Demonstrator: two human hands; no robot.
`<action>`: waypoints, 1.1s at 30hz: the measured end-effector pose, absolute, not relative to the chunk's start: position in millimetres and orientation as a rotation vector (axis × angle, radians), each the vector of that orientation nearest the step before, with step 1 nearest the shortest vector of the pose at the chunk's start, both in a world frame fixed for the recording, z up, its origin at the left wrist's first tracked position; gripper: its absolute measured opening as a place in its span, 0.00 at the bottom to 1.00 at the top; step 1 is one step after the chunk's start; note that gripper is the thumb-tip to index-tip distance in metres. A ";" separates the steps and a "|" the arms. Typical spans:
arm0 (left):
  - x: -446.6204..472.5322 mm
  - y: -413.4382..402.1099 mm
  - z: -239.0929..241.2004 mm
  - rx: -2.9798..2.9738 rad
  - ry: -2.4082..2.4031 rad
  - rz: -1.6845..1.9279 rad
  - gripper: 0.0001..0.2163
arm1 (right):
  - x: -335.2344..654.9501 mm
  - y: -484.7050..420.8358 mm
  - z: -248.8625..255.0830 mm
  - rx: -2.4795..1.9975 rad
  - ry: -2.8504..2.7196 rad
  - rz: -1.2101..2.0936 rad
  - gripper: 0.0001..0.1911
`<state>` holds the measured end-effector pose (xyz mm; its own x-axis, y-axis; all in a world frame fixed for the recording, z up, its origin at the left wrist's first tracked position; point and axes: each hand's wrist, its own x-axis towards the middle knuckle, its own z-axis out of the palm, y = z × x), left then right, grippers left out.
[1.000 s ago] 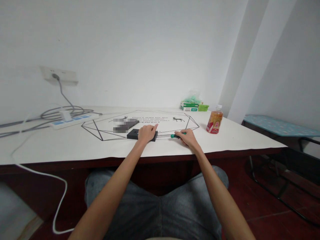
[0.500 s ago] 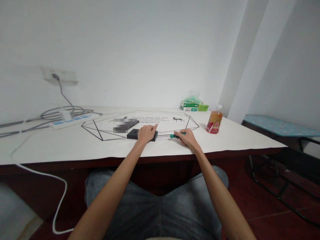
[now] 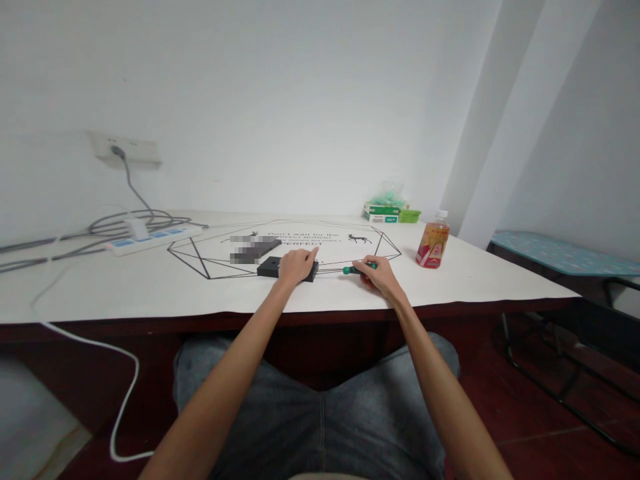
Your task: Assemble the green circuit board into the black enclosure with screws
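Observation:
My left hand point(image 3: 296, 265) lies over a flat black box point(image 3: 269, 267) near the table's front edge, its fingers closed over the right part. The thumb points to the right, and the fingertips are partly hidden. To the right of the box, my right hand point(image 3: 381, 275) is closed around a small green-and-black screwdriver point(image 3: 353, 270). The green end of its handle sticks out to the left, toward the box, with a gap between them. A dark flat piece point(image 3: 265, 249), partly blurred out, lies just behind the box.
The white table point(image 3: 480, 283) bears printed lines and lettering. A drink bottle point(image 3: 433, 241) stands on the right, with green-and-white boxes point(image 3: 383, 213) farther back. At left lie a power strip point(image 3: 150, 241) and several cables. A blue-topped table point(image 3: 560, 250) is at far right.
The whole view has shifted slightly to the right. Both hands keep nearly the same place and grip; the black box and screwdriver show no clear movement on the table.

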<state>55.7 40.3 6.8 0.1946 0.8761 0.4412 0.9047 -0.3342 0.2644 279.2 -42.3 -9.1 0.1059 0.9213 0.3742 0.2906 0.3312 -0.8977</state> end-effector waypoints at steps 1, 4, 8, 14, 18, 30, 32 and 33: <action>55.7 40.1 7.0 -2.387 -1.777 -0.821 0.30 | 280.0 -41.3 -9.8 -1.216 -1.455 0.610 0.25; 55.9 39.8 7.6 -2.385 -1.787 -0.816 0.30 | 280.7 -40.1 -8.9 -1.233 -1.531 0.438 0.29; 56.0 39.8 8.2 -2.387 -1.806 -0.805 0.30 | 278.3 -42.0 -5.9 -1.159 -1.486 0.625 0.21; 56.0 39.2 7.8 -2.394 -1.808 -0.822 0.30 | 280.3 -39.4 -10.9 -1.235 -1.471 0.526 0.25; 56.0 38.6 7.9 -2.393 -1.800 -0.824 0.31 | 283.1 -34.9 -12.4 -1.216 -1.542 0.306 0.27; 55.5 39.9 5.7 -2.392 -1.800 -0.826 0.31 | 279.9 -40.7 -7.8 -1.437 -1.532 0.167 0.28; 55.3 39.3 6.2 -2.392 -1.807 -0.828 0.30 | 279.6 -40.1 -7.7 -1.408 -1.572 0.104 0.28; 55.3 38.9 6.6 -2.389 -1.809 -0.831 0.30 | 279.5 -39.7 -7.8 -1.356 -1.589 0.127 0.26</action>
